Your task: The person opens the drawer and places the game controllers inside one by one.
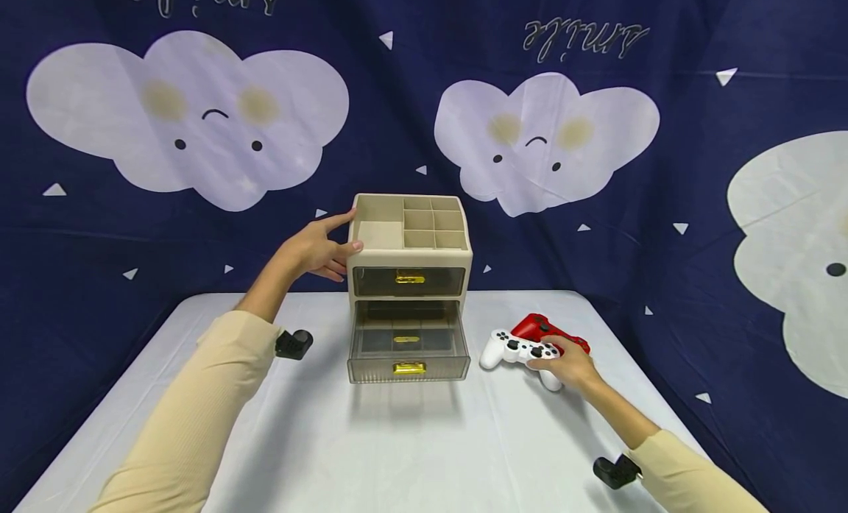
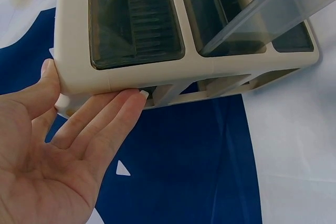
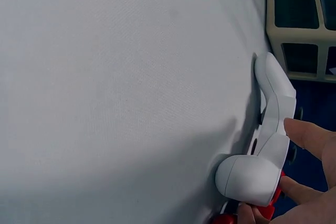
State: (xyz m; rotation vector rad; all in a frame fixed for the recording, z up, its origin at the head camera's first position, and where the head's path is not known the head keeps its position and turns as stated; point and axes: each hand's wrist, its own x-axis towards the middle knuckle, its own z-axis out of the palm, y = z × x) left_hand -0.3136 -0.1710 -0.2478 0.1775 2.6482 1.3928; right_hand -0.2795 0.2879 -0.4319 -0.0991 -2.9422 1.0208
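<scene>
A cream drawer organizer (image 1: 409, 259) stands at the back of the table, with one clear drawer (image 1: 408, 369) pulled out below a shut top drawer. My left hand (image 1: 316, 249) rests on the organizer's upper left side; in the left wrist view its fingers (image 2: 113, 121) lie straight along the side wall. To the right, my right hand (image 1: 567, 362) grips a white game controller (image 1: 517, 347) near its right part. Partly behind it lies a red game controller (image 1: 536, 327). Some right fingers reach down beside the red one in the right wrist view.
Divided compartments (image 1: 433, 222) form the organizer's top. White cloth covers the table (image 1: 318, 439). A dark blue curtain (image 1: 391, 93) with cloud prints hangs right behind it. The pulled-out drawer juts toward me, left of the controllers.
</scene>
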